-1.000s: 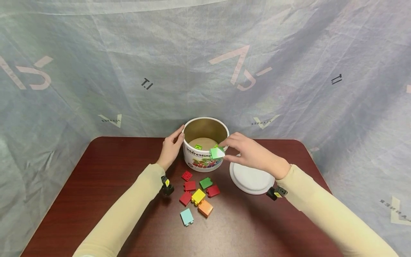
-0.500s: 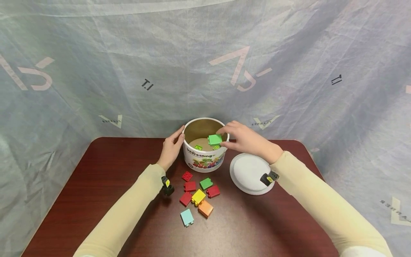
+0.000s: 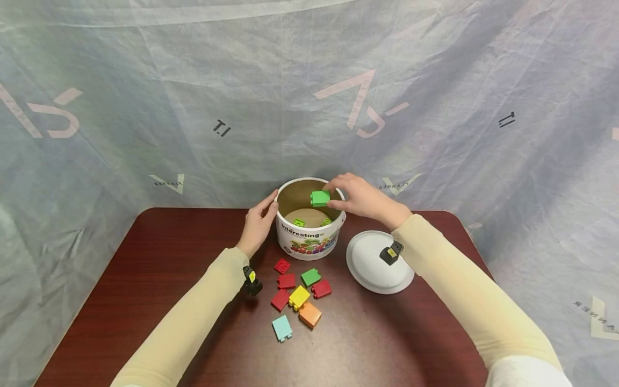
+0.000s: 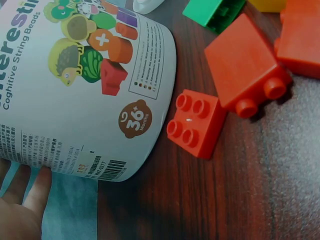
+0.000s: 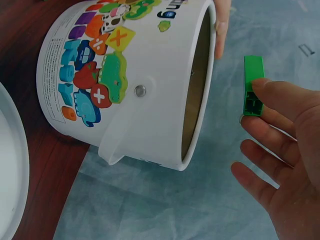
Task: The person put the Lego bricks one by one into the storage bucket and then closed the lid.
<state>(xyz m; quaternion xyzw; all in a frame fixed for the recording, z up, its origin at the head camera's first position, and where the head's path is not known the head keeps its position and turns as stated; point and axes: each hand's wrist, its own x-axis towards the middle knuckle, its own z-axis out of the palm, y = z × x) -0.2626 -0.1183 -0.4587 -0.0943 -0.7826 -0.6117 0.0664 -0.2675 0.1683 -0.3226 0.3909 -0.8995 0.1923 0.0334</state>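
item: green block [image 3: 319,199], held in the air over the mouth of the white bucket [image 3: 285,236], which stands at mid-length near the far edge of the table [image 3: 193,236].

right hand [image 3: 364,198]: thumb and forefinger clamped on the block's right-hand end; the remaining fingers are spread apart and bear no load.

left hand [image 3: 257,227]: laid against the bucket's left side, fingers extended and touching the wall; no curl round it is seen.

handling, by judgement: the block appears to be moulded plastic with a hollow underside, so light, stiff and hard to damage. its smooth faces could slip or twist under a two-point pinch; the sound place to take hold is across two opposed faces, close to the middle, studs left free. the bucket looks light and liable to shift if knocked; a steadying hand at wall or rim should suffice.

also noted: light-green blocks [image 3: 299,222] on the bucket's floor; white lid [image 3: 369,260] inward of the table's right edge; loose blocks [image 3: 299,296] on the near side of the bucket.
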